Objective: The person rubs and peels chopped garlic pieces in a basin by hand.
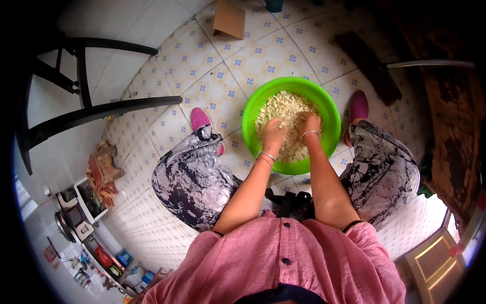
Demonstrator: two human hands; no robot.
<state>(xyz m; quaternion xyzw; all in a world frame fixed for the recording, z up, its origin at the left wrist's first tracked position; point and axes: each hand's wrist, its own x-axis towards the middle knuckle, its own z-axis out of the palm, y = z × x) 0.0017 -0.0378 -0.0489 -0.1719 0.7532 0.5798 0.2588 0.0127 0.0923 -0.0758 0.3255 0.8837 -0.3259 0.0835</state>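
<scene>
A round bright green basin [331, 114] stands on the tiled floor between my feet. Pale, small chopped pieces [286, 104] fill much of it. My left hand [273, 136] rests in the pieces left of the middle, its fingers partly sunk among them. On the right side of the heap, my right hand [310, 124] is bent down into the pieces, and its fingertips are hidden. A bangle circles each wrist. The two hands are apart, with pieces between them.
A black metal frame [106, 109] reaches in from the left. Cardboard [229, 19] lies at the top. A dark broom-like head [368, 67] with a pale handle is at the upper right, beside worn brown wood [450, 116]. Crowded shelves [96, 248] stand lower left.
</scene>
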